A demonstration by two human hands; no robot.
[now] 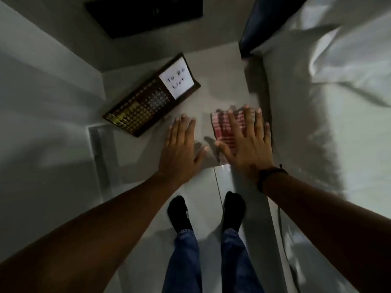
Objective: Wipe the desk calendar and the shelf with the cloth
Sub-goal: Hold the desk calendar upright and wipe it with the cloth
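A dark wooden desk calendar [148,100] with a white "To Do List" note lies flat and angled on the pale shelf [220,85], toward its left. A red-and-white checked cloth [223,127] rests on the shelf near its front right. My right hand [247,144] lies flat over the cloth, fingers spread, covering its right part. My left hand [182,151] is flat on the shelf with fingers apart, just left of the cloth and in front of the calendar, holding nothing.
A bed with white sheets [328,102] and a dark headboard [256,28] borders the shelf on the right. A dark framed panel [143,13] is on the wall behind. White walls stand at the left. My socked feet [179,212] are on the tiled floor below.
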